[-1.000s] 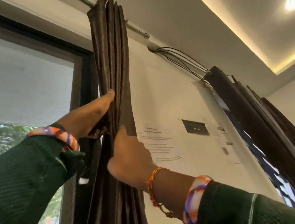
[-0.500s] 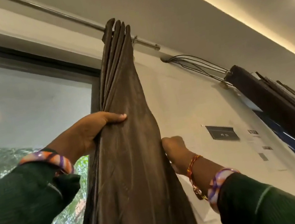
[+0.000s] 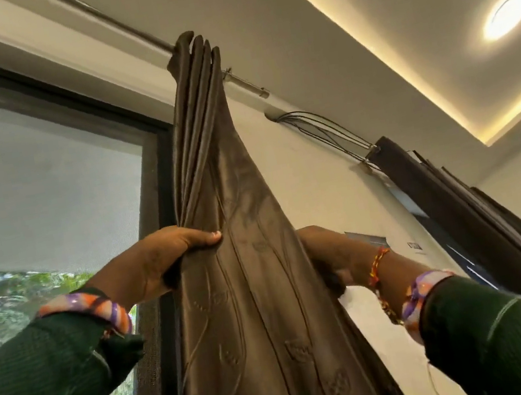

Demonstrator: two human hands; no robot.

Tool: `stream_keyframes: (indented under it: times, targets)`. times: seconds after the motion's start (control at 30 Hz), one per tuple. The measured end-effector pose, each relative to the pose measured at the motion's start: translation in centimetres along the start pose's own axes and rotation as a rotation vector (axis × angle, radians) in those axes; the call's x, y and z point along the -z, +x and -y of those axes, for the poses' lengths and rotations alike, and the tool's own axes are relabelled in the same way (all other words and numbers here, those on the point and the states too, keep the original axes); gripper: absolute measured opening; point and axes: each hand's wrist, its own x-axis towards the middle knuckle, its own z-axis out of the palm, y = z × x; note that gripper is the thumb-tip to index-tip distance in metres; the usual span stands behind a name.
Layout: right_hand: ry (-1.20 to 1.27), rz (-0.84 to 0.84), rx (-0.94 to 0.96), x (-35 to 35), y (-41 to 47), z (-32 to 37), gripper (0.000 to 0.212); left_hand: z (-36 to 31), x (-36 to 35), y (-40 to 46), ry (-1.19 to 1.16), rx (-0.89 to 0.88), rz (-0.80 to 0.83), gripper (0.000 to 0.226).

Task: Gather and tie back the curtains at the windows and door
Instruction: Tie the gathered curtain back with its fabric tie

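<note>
Progress: early | brown embossed fabric curtain (image 3: 257, 267) hung bunched from metal rod (image 3: 133, 38) at 12 o'clock, untied | left hand (image 3: 162, 263) clamped its 9 o'clock edge | right hand (image 3: 328, 255) gripped 3 o'clock edge | dark curtain (image 3: 462, 203) at 3 o'clock gathered; tie unclear

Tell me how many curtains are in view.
2. The brown curtain hangs on the rod beside the window, held by the left hand and right hand; a darker curtain hangs farther right.

White wall (image 3: 309, 167), dark-framed window (image 3: 41, 187), lit ceiling lamp (image 3: 506, 13)
</note>
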Motion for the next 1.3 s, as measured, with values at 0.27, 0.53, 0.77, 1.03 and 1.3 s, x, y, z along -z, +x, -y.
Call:
stream_keyframes:
  times: [0.27,0.53,0.77,1.03,1.3]
  targets:
    - [-0.298,-0.2,0.034,1.4,-1.9,1.6,0.023,3.4,-0.8,0.8,0.548,-0.251,-0.497,0.044]
    - [-0.412,-0.607,0.445,-0.6,-2.9,4.2,0.013,3.5,-3.1,-0.6,0.394,-0.396,-0.785,0.056]
    - [-0.922,-0.435,0.9,-3.2,-3.2,7.6,0.014,1.0,-6.2,-1.7,0.305,-0.777,-0.714,0.023]
    - [-0.806,-0.322,0.857,-2.2,-3.5,8.3,0.032,-1.5,-6.8,-3.5,-0.271,-0.637,-0.269,0.028]
    - [-0.72,-0.37,0.817,-1.4,-3.2,8.4,0.037,-2.2,-6.9,-3.5,-0.102,-0.777,-0.495,0.013]
